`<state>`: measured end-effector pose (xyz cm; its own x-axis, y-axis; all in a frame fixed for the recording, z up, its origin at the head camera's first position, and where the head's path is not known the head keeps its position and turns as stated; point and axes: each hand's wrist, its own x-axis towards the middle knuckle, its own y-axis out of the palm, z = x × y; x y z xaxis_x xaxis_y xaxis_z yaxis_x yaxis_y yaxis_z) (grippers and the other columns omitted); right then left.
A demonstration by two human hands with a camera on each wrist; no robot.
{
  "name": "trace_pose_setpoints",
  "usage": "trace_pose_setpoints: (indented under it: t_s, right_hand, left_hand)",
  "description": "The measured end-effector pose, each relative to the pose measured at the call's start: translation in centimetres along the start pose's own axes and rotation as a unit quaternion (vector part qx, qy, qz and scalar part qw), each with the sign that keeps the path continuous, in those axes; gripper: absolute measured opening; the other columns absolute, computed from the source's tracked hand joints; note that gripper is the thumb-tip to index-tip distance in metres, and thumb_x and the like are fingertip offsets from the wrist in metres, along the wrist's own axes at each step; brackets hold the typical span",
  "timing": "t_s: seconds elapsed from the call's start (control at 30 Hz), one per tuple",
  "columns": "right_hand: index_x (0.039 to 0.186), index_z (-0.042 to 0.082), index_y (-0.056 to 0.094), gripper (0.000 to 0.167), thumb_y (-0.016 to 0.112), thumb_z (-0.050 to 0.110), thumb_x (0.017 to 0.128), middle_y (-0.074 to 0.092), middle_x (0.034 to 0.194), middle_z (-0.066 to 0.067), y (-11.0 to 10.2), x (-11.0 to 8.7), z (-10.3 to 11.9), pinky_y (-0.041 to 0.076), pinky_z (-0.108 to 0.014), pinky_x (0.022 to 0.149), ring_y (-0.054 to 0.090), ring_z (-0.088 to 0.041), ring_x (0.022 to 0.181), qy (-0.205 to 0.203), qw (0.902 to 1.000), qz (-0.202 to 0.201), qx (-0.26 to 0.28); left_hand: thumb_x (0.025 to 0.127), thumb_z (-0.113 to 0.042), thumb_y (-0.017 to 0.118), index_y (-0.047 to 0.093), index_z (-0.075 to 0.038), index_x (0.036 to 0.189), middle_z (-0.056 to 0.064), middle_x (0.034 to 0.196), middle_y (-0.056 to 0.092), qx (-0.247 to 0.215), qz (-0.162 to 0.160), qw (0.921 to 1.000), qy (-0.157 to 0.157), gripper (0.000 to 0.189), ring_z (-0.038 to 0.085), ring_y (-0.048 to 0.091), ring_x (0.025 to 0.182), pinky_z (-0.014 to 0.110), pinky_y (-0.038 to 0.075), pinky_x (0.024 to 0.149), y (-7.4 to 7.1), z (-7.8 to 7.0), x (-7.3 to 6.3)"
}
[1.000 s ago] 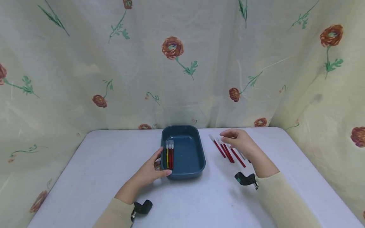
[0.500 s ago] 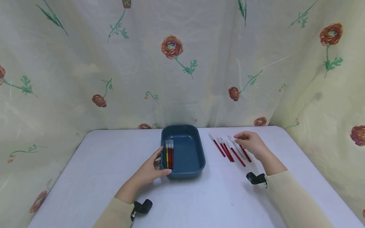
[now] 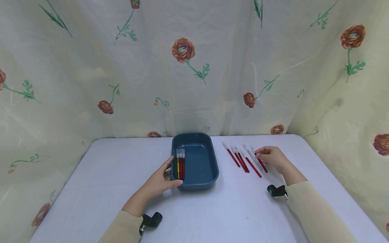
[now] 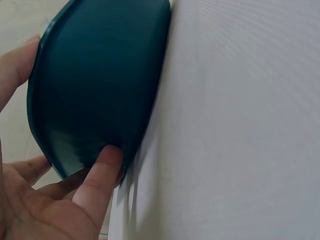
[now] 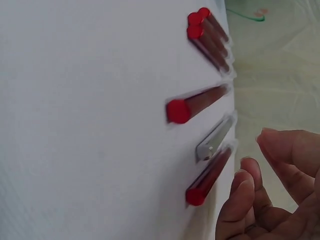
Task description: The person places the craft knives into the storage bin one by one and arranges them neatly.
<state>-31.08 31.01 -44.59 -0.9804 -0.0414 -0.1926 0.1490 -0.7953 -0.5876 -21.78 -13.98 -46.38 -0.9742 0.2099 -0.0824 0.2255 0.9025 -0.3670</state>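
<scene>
A dark blue tray (image 3: pixel 200 168) stands at mid-table, holding a row of capped pens (image 3: pixel 180 164), one yellow and the others red, along its left wall. My left hand (image 3: pixel 161 179) grips the tray's near left corner, thumb over the front rim and fingers along the side. To the right lie several red pens with clear caps (image 3: pixel 240 162) and a pale grey pen (image 5: pixel 215 140). My right hand (image 3: pixel 272 158) holds nothing; its fingertips are right at the cap end of the rightmost red pen (image 5: pixel 210 177), thumb and fingers apart in the right wrist view.
A white tablecloth (image 3: pixel 212 216) covers the table. Behind it and at both sides hangs a flowered curtain (image 3: pixel 212 101), close to the table's back edge. Each wrist carries a small black camera mount (image 3: pixel 276 191).
My right hand has moved right across the loose pens, then lowered to the rightmost red one, uncovering the grey pen. My left hand and the tray have stayed put.
</scene>
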Motion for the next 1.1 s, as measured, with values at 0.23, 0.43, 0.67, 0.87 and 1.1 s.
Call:
trace_pose_setpoints:
  t_s: [0.23, 0.43, 0.67, 0.87, 1.1]
  right_hand:
    - [0.12, -0.003, 0.065, 0.026, 0.063, 0.01, 0.097, 0.066, 0.11, -0.016, -0.1, 0.5, -1.3, 0.046, -0.03, 0.071, 0.053, -0.02, 0.085, 0.002, 0.9999, 0.005, -0.015]
    - [0.117, -0.002, 0.068, 0.024, 0.065, 0.01, 0.096, 0.067, 0.11, -0.017, -0.2, 1.0, -2.0, 0.045, -0.031, 0.074, 0.055, -0.025, 0.092, -0.002, 0.9994, 0.013, -0.032]
    - [0.116, -0.004, 0.068, 0.025, 0.067, 0.006, 0.093, 0.066, 0.106, -0.019, -0.3, 0.7, -1.8, 0.045, -0.031, 0.072, 0.057, -0.025, 0.09, -0.016, 0.9982, 0.019, -0.055]
    - [0.113, -0.003, 0.071, 0.025, 0.07, 0.006, 0.09, 0.07, 0.099, -0.015, -0.5, 0.6, -1.8, 0.047, -0.03, 0.07, 0.06, -0.02, 0.083, -0.035, 0.9951, 0.023, -0.089]
    - [0.115, -0.003, 0.07, 0.028, 0.072, 0.008, 0.09, 0.069, 0.096, -0.012, -0.7, 0.6, -2.0, 0.046, -0.03, 0.07, 0.058, -0.018, 0.08, -0.036, 0.996, 0.016, -0.08]
  left_hand:
    - [0.08, -0.029, 0.087, 0.022, -0.024, 0.161, 0.02, 0.16, 0.029, 0.006, -0.003, 1.0, -0.001, 0.103, 0.043, 0.04, 0.14, 0.053, 0.044, 0.106, 0.0, 0.1, 0.1]
    - [0.08, -0.026, 0.086, 0.021, -0.023, 0.161, 0.02, 0.16, 0.029, -0.001, -0.001, 1.0, 0.003, 0.104, 0.043, 0.04, 0.14, 0.051, 0.044, 0.106, 0.0, 0.1, 0.0]
    - [0.081, -0.027, 0.086, 0.021, -0.026, 0.161, 0.02, 0.161, 0.028, 0.002, -0.003, 1.0, -0.001, 0.103, 0.043, 0.04, 0.14, 0.051, 0.044, 0.106, 0.0, 0.1, 0.0]
    - [0.08, -0.027, 0.087, 0.022, -0.025, 0.161, 0.02, 0.161, 0.028, 0.0, -0.005, 1.0, -0.002, 0.104, 0.043, 0.04, 0.14, 0.052, 0.044, 0.106, 0.1, 0.0, 0.0]
    - [0.08, -0.026, 0.087, 0.021, -0.025, 0.161, 0.02, 0.161, 0.028, 0.002, -0.004, 1.0, -0.002, 0.104, 0.043, 0.04, 0.14, 0.052, 0.043, 0.106, 0.1, 0.0, 0.0]
